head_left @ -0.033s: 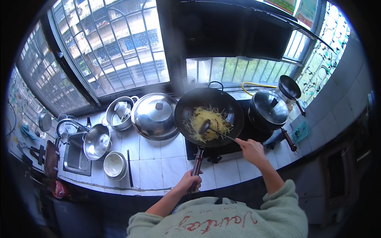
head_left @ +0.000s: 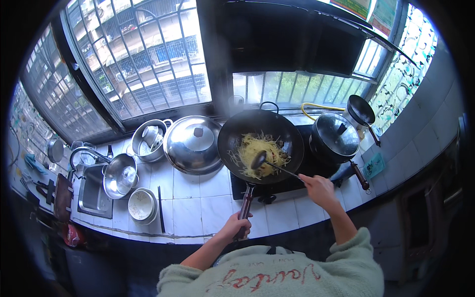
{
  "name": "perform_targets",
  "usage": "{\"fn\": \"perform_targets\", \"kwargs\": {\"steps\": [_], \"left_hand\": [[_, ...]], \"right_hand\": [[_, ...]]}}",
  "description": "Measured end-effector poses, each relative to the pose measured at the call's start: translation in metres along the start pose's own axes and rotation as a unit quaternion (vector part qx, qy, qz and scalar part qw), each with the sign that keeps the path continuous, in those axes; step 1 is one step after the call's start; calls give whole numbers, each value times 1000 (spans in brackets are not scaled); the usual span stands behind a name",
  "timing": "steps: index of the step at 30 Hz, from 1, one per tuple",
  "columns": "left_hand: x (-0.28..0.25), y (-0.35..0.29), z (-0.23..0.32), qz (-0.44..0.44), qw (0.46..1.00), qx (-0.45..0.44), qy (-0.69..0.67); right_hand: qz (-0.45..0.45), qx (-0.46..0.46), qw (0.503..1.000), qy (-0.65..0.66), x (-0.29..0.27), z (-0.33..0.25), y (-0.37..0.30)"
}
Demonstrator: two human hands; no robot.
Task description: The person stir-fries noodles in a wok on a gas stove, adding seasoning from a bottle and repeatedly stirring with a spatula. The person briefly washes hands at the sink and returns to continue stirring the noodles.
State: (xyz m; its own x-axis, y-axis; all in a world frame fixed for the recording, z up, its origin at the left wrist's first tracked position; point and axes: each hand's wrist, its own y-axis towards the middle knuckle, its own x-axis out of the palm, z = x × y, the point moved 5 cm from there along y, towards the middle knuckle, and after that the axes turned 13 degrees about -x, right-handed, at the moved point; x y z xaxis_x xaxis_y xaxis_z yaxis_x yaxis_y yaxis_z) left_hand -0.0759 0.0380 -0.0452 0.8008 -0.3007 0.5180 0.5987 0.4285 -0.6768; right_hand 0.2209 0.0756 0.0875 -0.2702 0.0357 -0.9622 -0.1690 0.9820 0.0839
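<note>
"Black wok (head_left: 293, 141) first: it sits over the stove (head_left: 287, 189) in the middle of my head view, the only view I have here. The pale yellow strands (head_left: 271, 151) lie heaped inside it."

"Where have you got the hands?"

"From this end I read the left hand (head_left: 238, 227) as clamped on the wok handle (head_left: 246, 202), fingers wrapped round it. The right hand (head_left: 319, 191) has its fingers closed on the end of the ladle (head_left: 259, 159), whose dark bowl rests among the strands."

"How far along do you make it?"

"Midway through the cooking, I'd judge. The strands are in the wok with some darker bits mixed in, and the ladle is in them. The big steel lid (head_left: 190, 156) is off, lying on the bench (head_left: 188, 213) just left of the wok."

"And what's left?"

"I see none of the strands out of the wok. The stacked bowls (head_left: 141, 205) hold no food that I can see, and the chopsticks (head_left: 161, 210) lie beside them, untouched. Whether the strands are cooked through, I can't tell from here."
</note>
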Motion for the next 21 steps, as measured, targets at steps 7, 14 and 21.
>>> {"fn": "perform_targets", "kwargs": {"steps": [7,14,21], "left_hand": [[-3,4,-2,-1,1000,-3,-11],[11,10,-8,14,999,9,-27],[9,11,-10,-17,999,14,-44]], "right_hand": [[-11,134,990,47,-12,28,-25],[53,76,995,24,37,7,49],[-21,90,995,44,-38,25,-29]]}}
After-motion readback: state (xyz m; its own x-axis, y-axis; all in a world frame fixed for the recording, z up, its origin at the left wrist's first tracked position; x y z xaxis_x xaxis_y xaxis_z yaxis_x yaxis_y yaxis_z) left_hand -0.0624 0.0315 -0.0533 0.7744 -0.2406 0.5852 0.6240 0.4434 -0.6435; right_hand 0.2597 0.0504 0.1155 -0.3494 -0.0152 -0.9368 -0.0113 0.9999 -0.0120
